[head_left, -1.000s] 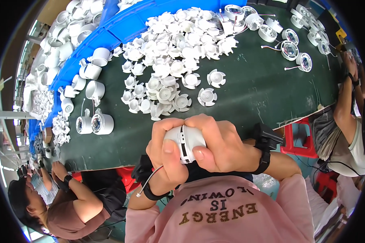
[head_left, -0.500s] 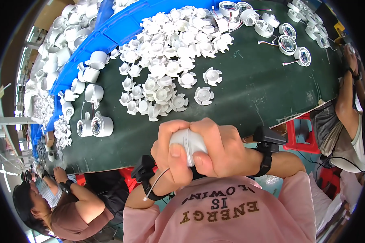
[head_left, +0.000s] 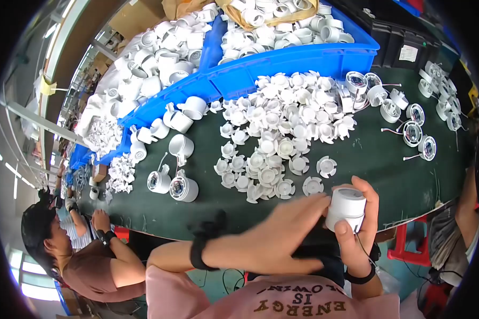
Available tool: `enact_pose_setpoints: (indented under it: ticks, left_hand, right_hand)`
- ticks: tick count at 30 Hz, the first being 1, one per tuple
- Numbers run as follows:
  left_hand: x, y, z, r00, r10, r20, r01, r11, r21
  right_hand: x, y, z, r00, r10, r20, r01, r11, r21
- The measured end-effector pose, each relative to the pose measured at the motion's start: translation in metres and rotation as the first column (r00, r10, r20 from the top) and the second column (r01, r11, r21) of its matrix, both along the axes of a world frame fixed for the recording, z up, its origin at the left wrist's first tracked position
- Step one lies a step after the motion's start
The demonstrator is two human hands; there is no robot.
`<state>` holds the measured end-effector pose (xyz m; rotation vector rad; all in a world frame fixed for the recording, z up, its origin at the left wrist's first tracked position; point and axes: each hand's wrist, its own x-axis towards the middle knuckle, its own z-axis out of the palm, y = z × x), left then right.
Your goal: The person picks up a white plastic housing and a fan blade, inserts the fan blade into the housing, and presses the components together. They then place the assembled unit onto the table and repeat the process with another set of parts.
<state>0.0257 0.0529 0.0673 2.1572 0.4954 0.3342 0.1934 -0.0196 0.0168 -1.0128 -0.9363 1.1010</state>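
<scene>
My right hand (head_left: 357,249) is wrapped round a white plastic cylindrical housing (head_left: 347,208), upright, with its flat end up and a seam round its middle. A thin dark wire hangs from it past my right wrist. My left hand (head_left: 285,229) is blurred, its fingers stretched out flat and the tips close to the housing's left side; I cannot tell if they touch it. Just beyond lie white fan impellers (head_left: 313,186), a large pile of them reaching to the back. Two white housings with round circuit ends (head_left: 183,189) stand left of the pile.
Blue bins (head_left: 298,59) full of white plastic shells line the back of the dark green table (head_left: 410,181). Round wired parts (head_left: 412,133) lie at the right. A red stool (head_left: 410,244) stands below the right edge. Other people sit at both sides, one in a brown shirt (head_left: 101,266).
Both hands gripped the housing before; my left hand has come off it, while my right hand has moved right with it and turned it upright. The head view has shifted, showing more bins.
</scene>
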Motion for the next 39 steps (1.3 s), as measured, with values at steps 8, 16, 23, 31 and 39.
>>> enact_pose_setpoints:
  ticks: [8, 16, 23, 31, 39]
  left_hand:
    - [-0.161, 0.217, -0.047, 0.52, 0.848, 0.103, -0.524, 0.221, 0.822]
    - [-0.124, 0.238, -0.03, 0.129, 0.949, -0.287, -0.449, 0.313, 0.837]
    - [-0.067, 0.103, 0.004, 0.514, 0.821, 0.25, -0.75, 0.571, -0.333]
    - [-0.009, -0.022, -0.045, 0.565, 0.741, 0.362, -0.485, 0.654, -0.581]
    - [-0.016, -0.036, -0.039, 0.737, 0.673, 0.064, -0.541, 0.644, -0.541]
  right_hand:
    - [0.013, 0.009, -0.043, 0.947, -0.121, 0.296, 0.085, 0.988, 0.13]
    - [0.024, 0.01, -0.046, 0.92, -0.155, 0.361, 0.088, 0.977, 0.195]
    - [0.023, 0.01, -0.039, 0.98, 0.116, 0.16, -0.134, 0.985, 0.108]
    - [-0.01, -0.003, -0.016, 0.934, 0.346, -0.089, -0.336, 0.935, 0.109]
    - [0.0, -0.009, -0.017, 0.853, 0.182, 0.49, -0.318, 0.925, 0.21]
